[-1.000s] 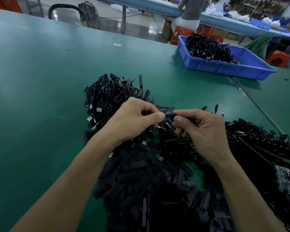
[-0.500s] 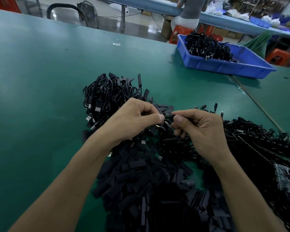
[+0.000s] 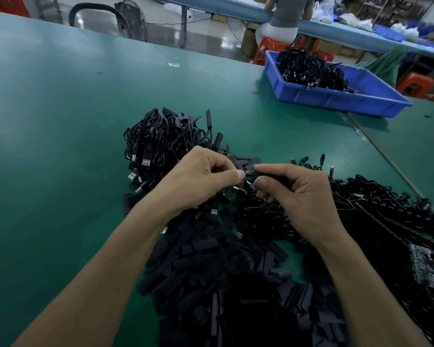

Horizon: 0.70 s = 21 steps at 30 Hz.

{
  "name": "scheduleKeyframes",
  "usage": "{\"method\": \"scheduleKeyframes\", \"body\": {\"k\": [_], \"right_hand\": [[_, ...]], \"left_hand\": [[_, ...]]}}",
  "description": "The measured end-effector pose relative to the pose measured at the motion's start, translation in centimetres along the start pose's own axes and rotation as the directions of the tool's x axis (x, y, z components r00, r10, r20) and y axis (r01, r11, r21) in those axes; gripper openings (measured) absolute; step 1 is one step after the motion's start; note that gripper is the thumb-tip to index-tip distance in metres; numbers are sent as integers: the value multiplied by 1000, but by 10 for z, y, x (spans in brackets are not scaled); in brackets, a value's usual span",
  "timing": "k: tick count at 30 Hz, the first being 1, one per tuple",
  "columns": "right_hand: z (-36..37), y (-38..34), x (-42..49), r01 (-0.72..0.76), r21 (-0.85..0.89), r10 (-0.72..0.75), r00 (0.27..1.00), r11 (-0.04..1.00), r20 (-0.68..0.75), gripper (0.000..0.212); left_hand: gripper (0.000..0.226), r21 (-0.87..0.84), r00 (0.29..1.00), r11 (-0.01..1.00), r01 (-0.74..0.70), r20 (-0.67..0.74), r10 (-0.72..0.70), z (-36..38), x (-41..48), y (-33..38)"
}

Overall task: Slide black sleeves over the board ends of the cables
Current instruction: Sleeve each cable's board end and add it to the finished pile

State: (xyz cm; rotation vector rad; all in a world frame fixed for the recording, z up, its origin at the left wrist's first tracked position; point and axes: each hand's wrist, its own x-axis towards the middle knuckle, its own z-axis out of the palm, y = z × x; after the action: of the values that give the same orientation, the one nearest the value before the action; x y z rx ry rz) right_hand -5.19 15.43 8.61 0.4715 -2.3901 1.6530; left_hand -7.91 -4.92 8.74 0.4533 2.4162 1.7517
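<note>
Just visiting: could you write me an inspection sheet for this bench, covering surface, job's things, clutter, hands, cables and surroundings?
Surface: green mat covers the table.
Job's things: black sleeve in the right hand; pile of sleeves nearest the person.
Clutter: clear scrap far out on the mat.
Hands: left hand pinches a cable end at the sleeve's mouth; right hand pinches the sleeve.
Cables: left heap, right heap, more in the blue bin.
Surroundings: another person seated at a far bench; floor fan.

Blue tray [image 3: 336, 100] at the green table's [image 3: 60, 108] far edge; a person [image 3: 286, 11] seated beyond
</note>
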Motion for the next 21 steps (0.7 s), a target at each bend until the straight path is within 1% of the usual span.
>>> {"method": "scheduleKeyframes", "body": {"k": [3,6,12,17,21], "right_hand": [[-3,0,1,13,-28,-13,1000,1000,17,23],[-2,0,3,35,-42,-36,999,998,-8,20],[6,1,0,42,33,-40,997,999,-66,10],[12,5,-1,-6,113,19,994,994,-108,13],[10,5,-2,-9,85,15,997,996,-72,17]], "left_hand": [[26,-46,1000,999,14,-1,-14,1,1,0],[26,-80,1000,997,13,-7,-13,3,1,-1],[24,-82,999,996,-30,-16,29,3,3,-2],[27,-80,1000,997,-6,-17,4,4,4,-3],[25,-51,1000,999,-2,-8,2,4,2,-6]]}}
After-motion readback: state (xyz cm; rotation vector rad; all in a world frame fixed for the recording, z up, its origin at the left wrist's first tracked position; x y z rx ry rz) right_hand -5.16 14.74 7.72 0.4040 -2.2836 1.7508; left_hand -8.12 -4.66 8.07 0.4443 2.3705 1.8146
